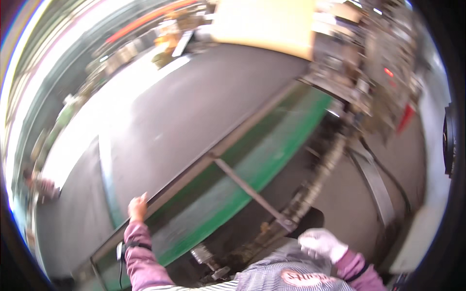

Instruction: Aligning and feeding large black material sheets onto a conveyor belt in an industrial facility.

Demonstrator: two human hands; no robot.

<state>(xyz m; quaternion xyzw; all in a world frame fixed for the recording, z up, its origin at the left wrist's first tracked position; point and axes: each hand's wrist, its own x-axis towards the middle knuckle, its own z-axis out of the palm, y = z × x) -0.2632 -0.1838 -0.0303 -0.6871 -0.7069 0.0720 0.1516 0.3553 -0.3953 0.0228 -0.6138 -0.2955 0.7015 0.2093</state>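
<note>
My left hand (138,208), bare under a mauve sleeve, is at the near edge of a wide dark belt (194,106). It seems to touch that edge, but blur hides how its fingers are set. My right hand (323,244) wears a white glove and is held close to my striped apron (272,274). Its fingers are curled in, and whatever may be inside them is hidden. Below the belt edge runs a green panel (262,169), crossed by a thin metal bar (250,191).
A large pale-yellow sheet or roll (264,26) stands at the belt's far end. Blurred machinery (349,63) fills the far right, with a red light (388,72). A grey metal strip (374,184) and a dark cable (388,174) lie on the floor at right.
</note>
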